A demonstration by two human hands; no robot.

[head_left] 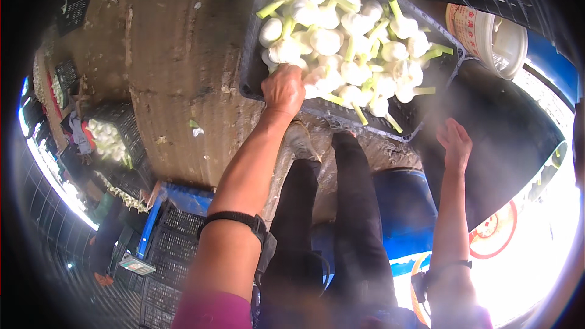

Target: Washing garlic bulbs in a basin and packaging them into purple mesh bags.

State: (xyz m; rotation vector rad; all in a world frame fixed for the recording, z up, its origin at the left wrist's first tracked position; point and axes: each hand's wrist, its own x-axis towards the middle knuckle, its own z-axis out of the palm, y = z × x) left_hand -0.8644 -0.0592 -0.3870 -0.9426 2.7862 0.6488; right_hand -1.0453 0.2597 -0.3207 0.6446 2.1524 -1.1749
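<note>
At left, a second dark crate [127,120] with pale bulbs stands well apart from the work. Left of centre, the left hand [284,90] reaches, knuckles up and fingers curled, to the near left corner of a black crate [250,64]; its fingertips are hidden, so whether they grip a bulb cannot be told. The garlic bulbs [326,41] lie heaped in this crate, green stems pointing many ways. Good handling probably means taking one bulb by its round body, freeing its stem from its neighbours, and lifting gently, since the skins may bruise or tear. At right, the right hand [456,143] hangs open, apparently empty, before a dark smooth surface [499,116], apart from the crate; held nearer, it could steady the heap. Far right lies a white bucket [509,42].
</note>
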